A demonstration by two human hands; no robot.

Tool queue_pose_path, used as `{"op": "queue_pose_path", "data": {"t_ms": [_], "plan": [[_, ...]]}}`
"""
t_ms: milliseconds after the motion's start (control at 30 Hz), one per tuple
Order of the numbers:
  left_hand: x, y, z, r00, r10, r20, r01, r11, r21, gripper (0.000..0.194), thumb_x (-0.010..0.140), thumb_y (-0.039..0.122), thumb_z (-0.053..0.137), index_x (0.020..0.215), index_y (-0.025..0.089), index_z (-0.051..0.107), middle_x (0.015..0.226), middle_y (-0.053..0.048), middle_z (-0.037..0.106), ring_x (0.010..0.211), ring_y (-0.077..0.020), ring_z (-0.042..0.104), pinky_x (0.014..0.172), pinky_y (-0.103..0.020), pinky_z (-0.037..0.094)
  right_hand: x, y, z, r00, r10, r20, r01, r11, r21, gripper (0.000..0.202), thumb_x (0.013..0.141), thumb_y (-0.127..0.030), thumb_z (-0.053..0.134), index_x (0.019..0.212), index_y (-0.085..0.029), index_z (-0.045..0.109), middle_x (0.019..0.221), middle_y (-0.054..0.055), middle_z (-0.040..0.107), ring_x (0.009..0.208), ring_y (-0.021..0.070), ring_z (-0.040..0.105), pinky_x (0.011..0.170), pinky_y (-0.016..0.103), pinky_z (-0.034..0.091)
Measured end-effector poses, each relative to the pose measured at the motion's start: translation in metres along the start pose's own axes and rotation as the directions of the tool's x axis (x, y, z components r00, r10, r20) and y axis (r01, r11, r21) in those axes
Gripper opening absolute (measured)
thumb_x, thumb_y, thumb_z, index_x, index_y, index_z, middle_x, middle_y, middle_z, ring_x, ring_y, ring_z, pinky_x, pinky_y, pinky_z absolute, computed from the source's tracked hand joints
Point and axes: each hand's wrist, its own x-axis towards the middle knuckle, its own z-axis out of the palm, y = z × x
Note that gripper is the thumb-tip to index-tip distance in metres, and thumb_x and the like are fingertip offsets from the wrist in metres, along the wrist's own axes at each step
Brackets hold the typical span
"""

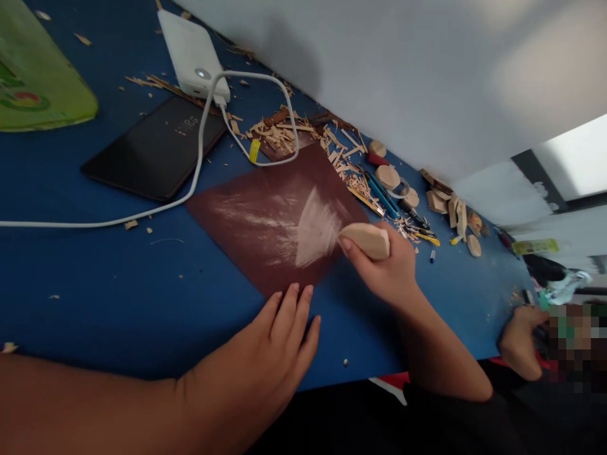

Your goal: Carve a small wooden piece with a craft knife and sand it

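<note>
A dark red-brown sheet of sandpaper (237,221) lies on the blue table, with pale dust streaked over its middle and right part. My right hand (391,268) grips a pale wooden block (367,239) with a rounded end, at the sheet's right edge. The thumb lies along the block's near side; the other fingers are mostly hidden behind it. My left hand (287,338) lies flat with fingers stretched out, the fingertips on the sheet's near edge.
Wood shavings (279,136) are heaped behind the sheet. Pens (383,193) and wooden pieces (439,202) lie along the wall. A phone (156,151), a white power bank (192,54) with a looping cable (202,139), and a green bottle (42,76) occupy the left. Another person's arm (521,341) rests at far right.
</note>
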Motion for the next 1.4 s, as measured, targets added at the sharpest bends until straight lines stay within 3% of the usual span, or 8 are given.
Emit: {"op": "queue_pose_path", "data": {"t_ms": [133, 267, 433, 833, 1000, 1200, 1333, 1400], "plan": [[-0.003, 0.005, 0.006, 1.0, -0.021, 0.008, 0.022, 0.999, -0.025, 0.061, 0.1, 0.048, 0.056, 0.147, 0.009, 0.065, 0.151, -0.032, 0.065, 0.14, -0.047, 0.065, 0.119, -0.06, 0.04, -0.024, -0.038, -0.003, 0.968, -0.019, 0.248, 0.0, 0.997, 0.078, 0.024, 0.095, -0.05, 0.076, 0.091, -0.026, 0.071, 0.081, 0.002, 0.077, 0.07, 0.0194, 0.07, 0.066, 0.031, 0.052], [-0.001, 0.003, 0.002, 1.0, -0.017, 0.018, 0.017, 1.0, -0.017, 0.06, 0.1, 0.046, 0.054, 0.146, 0.009, 0.065, 0.148, -0.03, 0.068, 0.138, -0.0457, 0.067, 0.117, -0.059, 0.043, -0.022, -0.041, 0.003, 0.929, -0.049, 0.367, 0.062, 0.998, -0.023, 0.025, 0.097, -0.049, 0.072, 0.089, -0.026, 0.068, 0.084, 0.003, 0.077, 0.075, 0.0211, 0.072, 0.068, 0.032, 0.049], [0.006, -0.006, -0.014, 0.998, 0.022, 0.066, -0.022, 1.0, 0.008, 0.055, 0.099, 0.043, 0.054, 0.142, 0.013, 0.07, 0.145, -0.023, 0.073, 0.131, -0.04, 0.073, 0.109, -0.052, 0.053, 0.0, -0.007, -0.003, 0.983, 0.08, 0.168, -0.029, 0.958, -0.286, 0.032, 0.094, -0.056, 0.071, 0.09, -0.025, 0.068, 0.08, 0.006, 0.075, 0.071, 0.0256, 0.071, 0.063, 0.035, 0.043], [0.005, -0.011, -0.005, 0.996, 0.063, 0.063, -0.06, 0.997, -0.053, 0.057, 0.1, 0.046, 0.058, 0.147, 0.015, 0.066, 0.156, -0.023, 0.065, 0.14, -0.0386, 0.067, 0.119, -0.053, 0.044, 0.015, 0.023, -0.001, 0.99, 0.089, 0.112, -0.064, 0.976, -0.21, 0.031, 0.094, -0.054, 0.074, 0.106, -0.025, 0.077, 0.091, 0.007, 0.08, 0.083, 0.0287, 0.075, 0.077, 0.039, 0.053], [0.007, -0.013, -0.007, 0.994, 0.065, 0.082, -0.061, 0.997, -0.054, 0.059, 0.1, 0.047, 0.056, 0.149, 0.015, 0.065, 0.156, -0.023, 0.065, 0.14, -0.0395, 0.066, 0.118, -0.054, 0.045, 0.008, 0.011, 0.0, 0.992, 0.075, 0.104, -0.047, 0.966, -0.254, 0.031, 0.095, -0.054, 0.071, 0.1, -0.024, 0.073, 0.087, 0.007, 0.078, 0.079, 0.0276, 0.073, 0.071, 0.037, 0.049], [0.007, -0.012, -0.007, 0.996, 0.069, 0.065, -0.066, 0.997, -0.043, 0.057, 0.099, 0.045, 0.056, 0.146, 0.013, 0.066, 0.149, -0.024, 0.07, 0.136, -0.0414, 0.069, 0.116, -0.056, 0.047, -0.009, -0.019, 0.001, 0.954, -0.058, 0.293, 0.121, 0.972, -0.201, 0.033, 0.098, -0.055, 0.067, 0.085, -0.025, 0.062, 0.082, 0.005, 0.075, 0.071, 0.0227, 0.07, 0.065, 0.034, 0.044], [0.006, -0.012, -0.006, 0.993, 0.076, 0.088, -0.072, 0.996, -0.052, 0.06, 0.098, 0.043, 0.058, 0.149, 0.012, 0.063, 0.152, -0.025, 0.067, 0.139, -0.0411, 0.066, 0.118, -0.057, 0.045, 0.001, -0.009, -0.002, 0.989, 0.066, 0.136, -0.016, 0.94, -0.34, 0.033, 0.095, -0.057, 0.069, 0.088, -0.025, 0.065, 0.08, 0.007, 0.076, 0.07, 0.0264, 0.07, 0.062, 0.035, 0.041], [0.006, -0.011, -0.005, 0.993, 0.074, 0.09, -0.07, 0.997, -0.044, 0.059, 0.098, 0.042, 0.058, 0.149, 0.013, 0.063, 0.152, -0.024, 0.067, 0.139, -0.0407, 0.066, 0.119, -0.056, 0.044, 0.0, -0.01, -0.003, 0.989, 0.062, 0.136, -0.014, 0.946, -0.323, 0.033, 0.096, -0.056, 0.069, 0.09, -0.024, 0.066, 0.081, 0.008, 0.076, 0.072, 0.0269, 0.071, 0.063, 0.035, 0.042]]}}
